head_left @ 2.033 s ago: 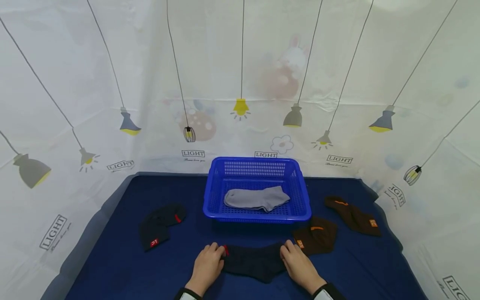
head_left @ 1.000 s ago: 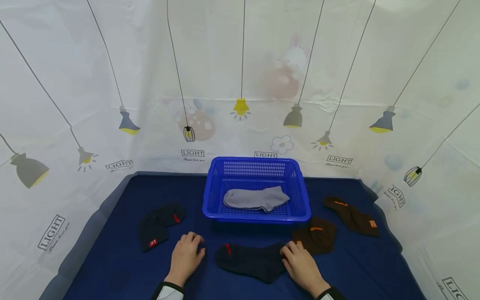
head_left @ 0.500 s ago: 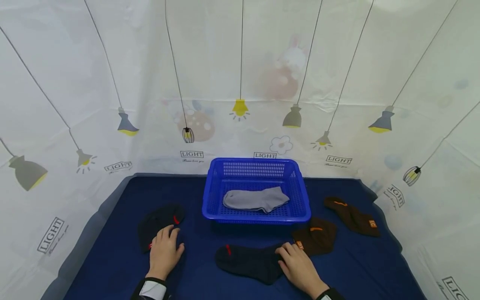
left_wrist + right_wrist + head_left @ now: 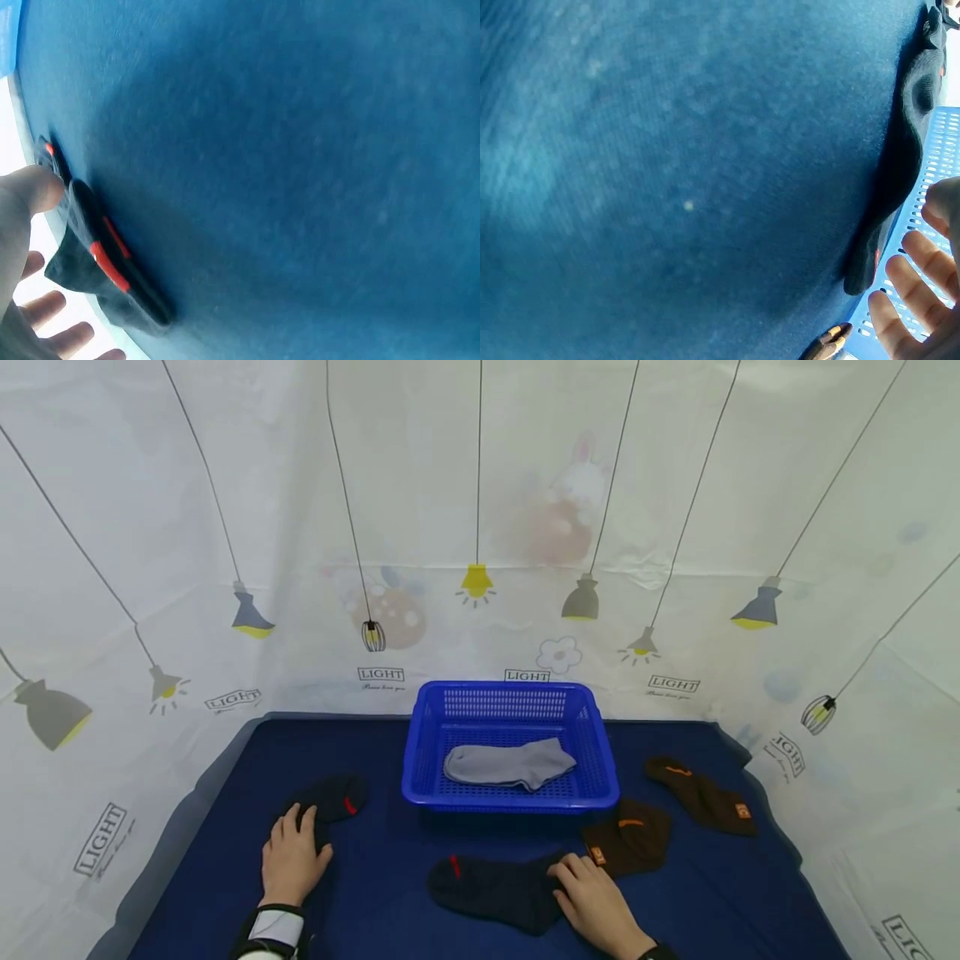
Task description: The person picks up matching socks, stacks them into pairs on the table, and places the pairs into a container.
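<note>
My left hand (image 4: 291,858) is over the folded black sock (image 4: 341,795) at the left, covering its lower part. In the left wrist view its thumb and fingers are spread around that sock (image 4: 79,262), which shows red marks; firm contact cannot be made out. A second black sock (image 4: 487,889) lies flat in front of the basket, its red-marked toe pointing left. At its right end is my right hand (image 4: 592,897), fingers loosely bent in the head view. The right wrist view shows those fingers extended and apart, beside the sock (image 4: 911,150), gripping nothing.
A blue plastic basket (image 4: 510,803) stands at the back middle, with light grey socks (image 4: 510,764) inside. Two brown socks with orange marks, a near one (image 4: 637,842) and a far one (image 4: 701,795), lie to the right. Dark blue cloth (image 4: 390,927) covers the table.
My left hand has released the toe end of the middle sock and moved left onto the folded black sock. The right hand has stayed by the middle sock's right end, its grip loosened.
</note>
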`<state>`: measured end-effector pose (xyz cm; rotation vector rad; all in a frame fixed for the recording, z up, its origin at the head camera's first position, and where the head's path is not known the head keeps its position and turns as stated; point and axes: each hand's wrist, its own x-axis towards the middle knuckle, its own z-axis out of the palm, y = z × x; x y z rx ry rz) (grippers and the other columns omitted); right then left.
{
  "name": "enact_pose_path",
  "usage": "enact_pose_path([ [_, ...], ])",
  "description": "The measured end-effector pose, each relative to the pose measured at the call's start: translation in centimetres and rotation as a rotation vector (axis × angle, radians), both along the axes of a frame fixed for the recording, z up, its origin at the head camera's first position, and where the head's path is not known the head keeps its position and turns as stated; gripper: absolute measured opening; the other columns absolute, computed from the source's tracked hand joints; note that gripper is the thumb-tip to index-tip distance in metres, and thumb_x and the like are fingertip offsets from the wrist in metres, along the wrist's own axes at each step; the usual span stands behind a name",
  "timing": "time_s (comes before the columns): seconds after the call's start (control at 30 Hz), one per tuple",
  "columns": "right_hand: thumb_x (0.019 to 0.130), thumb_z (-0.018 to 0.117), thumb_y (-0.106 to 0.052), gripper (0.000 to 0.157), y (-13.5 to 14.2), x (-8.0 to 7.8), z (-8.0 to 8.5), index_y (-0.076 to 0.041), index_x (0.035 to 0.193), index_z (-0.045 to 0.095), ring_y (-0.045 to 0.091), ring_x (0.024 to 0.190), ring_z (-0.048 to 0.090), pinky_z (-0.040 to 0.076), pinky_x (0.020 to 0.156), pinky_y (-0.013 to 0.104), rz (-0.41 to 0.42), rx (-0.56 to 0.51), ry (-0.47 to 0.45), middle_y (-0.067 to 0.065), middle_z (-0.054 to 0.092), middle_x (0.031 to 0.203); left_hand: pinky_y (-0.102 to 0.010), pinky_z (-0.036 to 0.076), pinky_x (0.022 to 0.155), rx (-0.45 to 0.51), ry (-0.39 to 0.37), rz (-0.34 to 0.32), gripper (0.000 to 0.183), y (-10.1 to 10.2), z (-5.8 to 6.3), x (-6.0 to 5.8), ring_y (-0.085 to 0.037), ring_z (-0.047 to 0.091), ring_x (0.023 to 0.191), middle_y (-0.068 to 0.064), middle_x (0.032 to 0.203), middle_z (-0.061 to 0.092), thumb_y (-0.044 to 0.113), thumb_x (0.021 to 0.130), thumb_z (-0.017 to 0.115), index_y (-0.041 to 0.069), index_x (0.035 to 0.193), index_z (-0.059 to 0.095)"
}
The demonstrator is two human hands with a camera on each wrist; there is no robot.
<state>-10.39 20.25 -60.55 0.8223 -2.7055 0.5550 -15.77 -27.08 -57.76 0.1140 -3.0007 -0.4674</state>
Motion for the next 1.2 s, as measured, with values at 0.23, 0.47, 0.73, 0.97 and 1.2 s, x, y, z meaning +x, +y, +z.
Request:
enact_pose_path([
  [0.23,0.088,0.089,-0.005,0.030,-0.2,0.3,0.1,-0.014,0.110,0.071,0.015,0.081,0.056,0.050,0.068,0.032,-0.006,0.003,-0.028,-0.004,0.059,0.099,-0.082,0.045,0.101,0.043,-0.061,0.028,0.072,-0.9,-0.3,-0.8,-0.072,0.040,0.140,-0.045,0.158,0.036,0.008,0.093,0.082,-0.009,0.154,0.047],
  [0.47,0.091,0.088,-0.006,0.027,0.0,0.2,0.3,-0.015,0.111,0.071,0.016,0.082,0.057,0.050,0.068,0.032,-0.009,0.018,-0.071,-0.004,0.060,0.100,-0.079,0.048,0.098,0.079,-0.147,0.041,0.074,-1.4,-0.5,-1.9,-0.071,0.049,0.128,-0.048,0.150,0.039,0.012,0.093,0.080,-0.011,0.154,0.044],
  [0.73,0.090,0.088,-0.005,0.028,-0.1,0.1,0.2,-0.014,0.110,0.072,0.015,0.082,0.056,0.050,0.068,0.031,-0.009,0.006,-0.043,-0.003,0.060,0.100,-0.073,0.053,0.090,0.053,-0.111,0.054,0.055,-1.8,-0.7,-2.5,-0.064,0.055,0.116,-0.045,0.131,0.049,0.008,0.092,0.078,-0.013,0.138,0.055],
  [0.97,0.088,0.089,-0.005,0.028,-0.2,0.2,0.1,-0.013,0.109,0.072,0.014,0.082,0.057,0.051,0.069,0.032,-0.032,0.005,-0.036,-0.003,0.060,0.099,-0.073,0.054,0.086,0.089,-0.021,0.067,0.038,-1.7,-0.9,-2.0,-0.061,0.063,0.105,-0.041,0.119,0.058,-0.001,0.089,0.075,-0.011,0.123,0.063],
  [1.2,0.088,0.089,-0.006,0.027,-0.4,0.2,0.0,-0.013,0.109,0.072,0.015,0.083,0.057,0.052,0.070,0.032,-0.032,-0.002,-0.031,-0.003,0.061,0.099,-0.071,0.055,0.080,0.070,0.036,0.047,0.035,-1.4,-0.8,-1.3,-0.057,0.067,0.093,-0.034,0.103,0.064,-0.002,0.088,0.076,-0.009,0.120,0.066],
])
